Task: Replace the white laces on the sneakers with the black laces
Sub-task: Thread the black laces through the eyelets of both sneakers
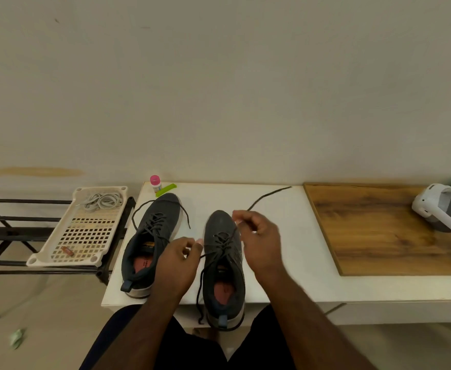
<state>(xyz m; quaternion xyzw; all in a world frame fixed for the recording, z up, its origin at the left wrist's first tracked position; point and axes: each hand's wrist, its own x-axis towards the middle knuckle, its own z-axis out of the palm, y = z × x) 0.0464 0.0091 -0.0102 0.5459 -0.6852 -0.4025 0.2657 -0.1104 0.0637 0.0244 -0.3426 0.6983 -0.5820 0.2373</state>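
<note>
Over the right sneaker (223, 265), standing toe-away on the desk (285, 252), both hands pinch its black lace (220, 243). One end runs from the right hand (259, 241) past the toe; the other trails from the left hand (177, 263) over the heel-side edge. Left of it stands the left sneaker (147, 244) (black-laced already). White laces (102, 200) lie further left in a tray (45, 256).

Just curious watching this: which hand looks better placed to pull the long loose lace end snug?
Probably the right hand: it already pinches the black lace trailing across the table, above the right sneaker.
</note>
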